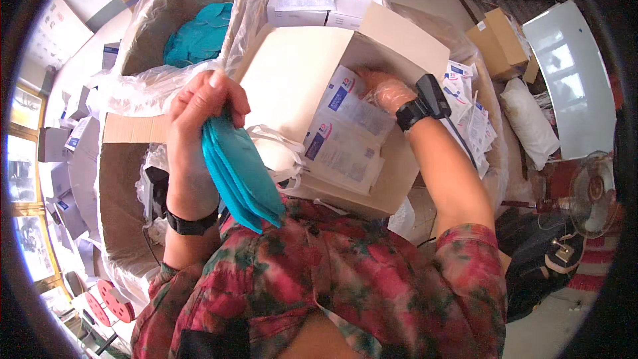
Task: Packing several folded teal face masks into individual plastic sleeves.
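the left hand (205, 101) grips stacked teal pieces (242, 169). the right hand (387, 90) is inside the box (407, 41), grip impossible to tell.

Matt, cloth-like teal stack (240, 171)

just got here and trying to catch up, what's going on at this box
A person's left hand grips a stack of teal folded pieces beside an open cardboard box. Their right hand is inside the box at the printed packets; whether it grips one is unclear. More teal pieces lie in a plastic-lined bin at the upper left.
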The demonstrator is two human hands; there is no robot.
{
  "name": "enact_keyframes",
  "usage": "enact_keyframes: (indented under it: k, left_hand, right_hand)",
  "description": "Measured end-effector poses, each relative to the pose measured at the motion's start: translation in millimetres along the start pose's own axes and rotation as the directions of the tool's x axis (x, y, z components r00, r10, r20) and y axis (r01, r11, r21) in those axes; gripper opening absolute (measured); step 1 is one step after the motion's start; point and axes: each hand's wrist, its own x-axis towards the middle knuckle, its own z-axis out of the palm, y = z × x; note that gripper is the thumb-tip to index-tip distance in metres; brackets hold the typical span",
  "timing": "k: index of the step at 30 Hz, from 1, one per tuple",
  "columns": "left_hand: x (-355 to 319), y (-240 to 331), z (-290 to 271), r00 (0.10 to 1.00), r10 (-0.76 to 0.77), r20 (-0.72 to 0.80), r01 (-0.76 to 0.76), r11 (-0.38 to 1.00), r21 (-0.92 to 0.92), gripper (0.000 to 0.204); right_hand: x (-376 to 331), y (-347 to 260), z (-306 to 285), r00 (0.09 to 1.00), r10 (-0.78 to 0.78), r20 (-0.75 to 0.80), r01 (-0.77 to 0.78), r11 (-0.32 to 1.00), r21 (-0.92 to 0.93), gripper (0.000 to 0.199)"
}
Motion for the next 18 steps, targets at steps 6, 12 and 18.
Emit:
enact_keyframes:
  k: [6,12,18]
  left_hand:
    - [4.0,-6.8,-1.0,0.998,-0.062,0.016,0.063,0.998,-0.015,0.034]
    - [5.5,-9.8,8.8,0.988,-0.139,0.06,0.137,0.99,0.037,0.022]
    - [12.4,-23.7,29.8,0.986,0.032,0.166,-0.104,0.887,0.45,0.036]
  right_hand:
    - [12.5,-13.6,12.1,0.991,0.129,0.047,-0.128,0.992,-0.013,0.051]
    - [-19.2,-6.7,-8.9,0.987,-0.067,-0.147,0.114,0.933,0.341,0.027]
    - [-89.4,-47.3,-72.3,0.88,-0.218,-0.423,0.372,0.87,0.325,0.014]
